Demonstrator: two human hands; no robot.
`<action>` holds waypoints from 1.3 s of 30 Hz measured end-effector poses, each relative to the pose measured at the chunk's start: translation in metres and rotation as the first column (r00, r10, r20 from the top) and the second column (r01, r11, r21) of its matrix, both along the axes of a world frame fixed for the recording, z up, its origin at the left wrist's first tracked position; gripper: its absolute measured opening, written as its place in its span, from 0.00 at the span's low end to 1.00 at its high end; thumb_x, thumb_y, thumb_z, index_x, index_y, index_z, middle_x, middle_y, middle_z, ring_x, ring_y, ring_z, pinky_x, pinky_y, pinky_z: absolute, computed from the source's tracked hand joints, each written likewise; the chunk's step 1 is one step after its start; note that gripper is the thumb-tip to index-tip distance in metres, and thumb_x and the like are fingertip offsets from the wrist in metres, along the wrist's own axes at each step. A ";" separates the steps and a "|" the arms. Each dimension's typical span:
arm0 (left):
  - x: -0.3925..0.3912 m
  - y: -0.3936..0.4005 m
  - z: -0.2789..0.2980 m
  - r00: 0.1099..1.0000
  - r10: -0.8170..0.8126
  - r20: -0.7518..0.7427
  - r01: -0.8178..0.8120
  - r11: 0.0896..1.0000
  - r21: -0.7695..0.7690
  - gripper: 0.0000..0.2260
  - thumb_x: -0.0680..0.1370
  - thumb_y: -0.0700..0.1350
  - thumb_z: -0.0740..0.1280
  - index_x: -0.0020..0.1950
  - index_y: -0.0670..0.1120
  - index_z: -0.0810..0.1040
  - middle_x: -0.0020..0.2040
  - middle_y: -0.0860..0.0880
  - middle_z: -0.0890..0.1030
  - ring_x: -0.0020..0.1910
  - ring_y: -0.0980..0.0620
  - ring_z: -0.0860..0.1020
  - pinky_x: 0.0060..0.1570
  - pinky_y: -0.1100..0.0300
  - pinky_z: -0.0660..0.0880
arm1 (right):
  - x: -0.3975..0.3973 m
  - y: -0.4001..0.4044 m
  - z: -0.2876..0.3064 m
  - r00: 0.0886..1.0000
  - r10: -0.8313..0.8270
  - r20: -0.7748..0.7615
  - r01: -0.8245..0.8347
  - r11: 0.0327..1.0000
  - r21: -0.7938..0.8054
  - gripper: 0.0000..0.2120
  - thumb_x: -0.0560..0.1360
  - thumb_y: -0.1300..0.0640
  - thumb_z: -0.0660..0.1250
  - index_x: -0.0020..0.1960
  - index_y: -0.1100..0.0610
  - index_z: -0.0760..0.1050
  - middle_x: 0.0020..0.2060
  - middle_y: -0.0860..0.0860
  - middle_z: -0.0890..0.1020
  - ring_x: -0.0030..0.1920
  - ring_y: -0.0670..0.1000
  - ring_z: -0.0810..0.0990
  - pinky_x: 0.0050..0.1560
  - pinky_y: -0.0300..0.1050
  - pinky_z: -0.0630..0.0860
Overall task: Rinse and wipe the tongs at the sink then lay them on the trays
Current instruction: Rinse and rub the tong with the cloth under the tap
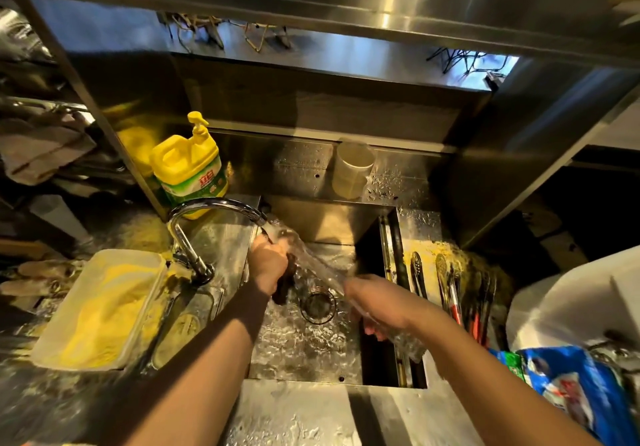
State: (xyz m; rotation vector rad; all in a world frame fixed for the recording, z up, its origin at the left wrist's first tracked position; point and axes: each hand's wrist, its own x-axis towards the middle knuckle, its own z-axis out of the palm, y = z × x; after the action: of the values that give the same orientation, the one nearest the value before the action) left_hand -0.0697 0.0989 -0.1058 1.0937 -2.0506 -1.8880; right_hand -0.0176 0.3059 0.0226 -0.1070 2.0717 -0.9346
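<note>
The left hand (pixel 268 262) is closed around a dark cloth (pixel 285 284) and, it seems, the far end of a pair of tongs (pixel 318 265) right under the faucet (pixel 211 213) spout. The right hand (pixel 377 302) grips the near end of the same blurred, silvery tongs, fingers curled beneath it; motion blur makes the exact hold hard to read. The tongs run slantwise between the two hands, above the sink (pixel 304 345) and its round drain (pixel 318 307), with water streaming along them.

Right of the basin, more tongs (pixel 446 286), some with red handles, lie side by side on the wet desk (pixel 419 224). Behind the faucet stands a yellow pump bottle of dish soap (pixel 190 165). A pale plastic cup (pixel 353 168) stands against the back wall. To the left, a clear lidded container (pixel 104 307) holds something yellow. A blue printed bag (pixel 568 380) lies at the lower right.
</note>
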 end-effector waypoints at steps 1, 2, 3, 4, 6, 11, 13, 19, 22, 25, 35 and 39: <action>0.002 -0.003 -0.002 1.000 0.022 -0.014 -0.022 0.999 0.023 0.05 0.78 0.40 0.67 0.53 0.42 0.76 0.48 0.41 0.81 0.46 0.44 0.80 0.40 0.60 0.77 | -0.002 0.004 -0.001 0.998 0.035 -0.055 -0.032 0.999 0.042 0.22 0.77 0.40 0.57 0.61 0.55 0.72 0.42 0.52 0.79 0.36 0.49 0.77 0.36 0.44 0.75; 0.004 -0.005 -0.002 0.998 0.058 -0.017 -0.056 0.994 0.098 0.06 0.79 0.41 0.67 0.55 0.42 0.76 0.48 0.42 0.81 0.46 0.45 0.80 0.38 0.63 0.76 | -0.004 0.005 -0.003 0.993 0.054 -0.107 -0.048 0.997 0.053 0.22 0.76 0.41 0.60 0.63 0.54 0.69 0.43 0.52 0.80 0.37 0.50 0.79 0.38 0.45 0.77; 0.007 -0.005 -0.001 0.995 0.097 -0.017 -0.092 0.973 0.213 0.08 0.80 0.43 0.67 0.58 0.42 0.77 0.47 0.43 0.82 0.45 0.45 0.80 0.38 0.64 0.76 | -0.006 0.004 -0.004 0.988 0.053 -0.142 -0.049 0.998 0.034 0.22 0.76 0.44 0.63 0.65 0.54 0.67 0.44 0.53 0.81 0.38 0.51 0.80 0.40 0.47 0.79; 0.011 -0.004 0.001 0.991 0.131 -0.022 -0.116 0.931 0.346 0.09 0.80 0.44 0.66 0.59 0.42 0.77 0.47 0.44 0.82 0.44 0.46 0.81 0.38 0.63 0.79 | -0.009 0.003 -0.007 0.986 0.035 -0.162 -0.034 0.999 0.010 0.23 0.74 0.47 0.67 0.65 0.55 0.67 0.45 0.55 0.82 0.40 0.52 0.82 0.45 0.50 0.81; 0.021 -0.001 0.004 0.984 0.166 -0.061 -0.097 0.794 0.600 0.13 0.82 0.48 0.65 0.61 0.40 0.77 0.48 0.42 0.83 0.45 0.44 0.82 0.41 0.57 0.82 | -0.012 -0.003 -0.011 0.983 -0.032 -0.182 0.031 0.999 -0.007 0.22 0.70 0.53 0.73 0.60 0.58 0.71 0.48 0.58 0.83 0.45 0.56 0.84 0.50 0.57 0.82; 0.043 -0.005 0.009 0.979 0.094 -0.183 0.115 0.484 0.867 0.24 0.83 0.58 0.55 0.60 0.40 0.78 0.50 0.38 0.86 0.49 0.42 0.85 0.45 0.49 0.82 | -0.010 -0.019 -0.020 0.973 -0.160 -0.168 0.140 0.982 -0.123 0.31 0.66 0.60 0.80 0.58 0.45 0.64 0.48 0.45 0.79 0.45 0.44 0.80 0.36 0.38 0.78; 0.044 -0.006 0.009 0.981 0.096 -0.165 0.102 0.468 0.878 0.24 0.82 0.60 0.57 0.60 0.41 0.78 0.48 0.39 0.87 0.50 0.41 0.84 0.48 0.48 0.81 | -0.010 -0.021 -0.024 0.974 -0.168 -0.152 0.148 0.979 -0.137 0.29 0.68 0.62 0.78 0.56 0.45 0.64 0.49 0.47 0.80 0.47 0.46 0.80 0.41 0.41 0.79; 0.044 -0.007 0.006 0.976 0.112 -0.186 0.106 0.501 0.859 0.24 0.82 0.59 0.57 0.62 0.41 0.78 0.50 0.40 0.87 0.52 0.43 0.84 0.52 0.48 0.77 | -0.007 -0.026 -0.023 0.993 -0.102 -0.064 0.103 0.995 0.003 0.29 0.70 0.72 0.70 0.68 0.57 0.68 0.51 0.59 0.82 0.46 0.58 0.84 0.47 0.55 0.82; 0.044 -0.006 0.008 0.978 0.072 -0.196 0.129 0.531 0.837 0.23 0.82 0.58 0.58 0.58 0.41 0.80 0.48 0.41 0.87 0.48 0.45 0.86 0.52 0.50 0.79 | -0.005 -0.026 -0.021 0.992 -0.125 -0.034 0.126 0.991 0.040 0.23 0.71 0.71 0.68 0.64 0.60 0.72 0.45 0.58 0.81 0.35 0.52 0.80 0.34 0.46 0.78; 0.040 -0.001 0.011 0.987 -0.008 -0.159 0.132 0.598 0.791 0.21 0.82 0.56 0.59 0.64 0.41 0.78 0.55 0.40 0.83 0.56 0.42 0.81 0.65 0.47 0.74 | -0.001 -0.032 -0.019 0.994 -0.112 0.007 0.112 0.993 0.028 0.20 0.72 0.70 0.66 0.63 0.61 0.72 0.45 0.58 0.80 0.34 0.50 0.78 0.32 0.43 0.76; 0.013 0.007 0.023 0.988 -0.144 0.063 0.077 0.790 0.608 0.12 0.83 0.48 0.62 0.47 0.41 0.78 0.37 0.41 0.83 0.34 0.44 0.83 0.34 0.53 0.80 | 0.008 -0.056 -0.015 0.997 -0.073 -0.038 0.072 0.997 -0.010 0.08 0.76 0.66 0.62 0.54 0.58 0.72 0.44 0.59 0.80 0.38 0.53 0.79 0.36 0.47 0.77; 0.002 0.000 0.027 0.998 0.023 0.054 -0.048 0.848 0.527 0.07 0.80 0.42 0.65 0.44 0.41 0.77 0.37 0.41 0.81 0.31 0.44 0.82 0.29 0.56 0.78 | 0.006 -0.055 -0.013 0.997 -0.071 0.028 0.072 0.997 -0.012 0.10 0.75 0.68 0.61 0.55 0.62 0.69 0.36 0.57 0.78 0.28 0.50 0.76 0.28 0.43 0.76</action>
State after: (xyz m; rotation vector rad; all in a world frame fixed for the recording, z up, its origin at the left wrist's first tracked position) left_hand -0.0674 0.0988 -0.0791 1.2751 -1.5365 -2.5113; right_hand -0.0117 0.2505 0.0098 -0.0267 2.0559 -0.9877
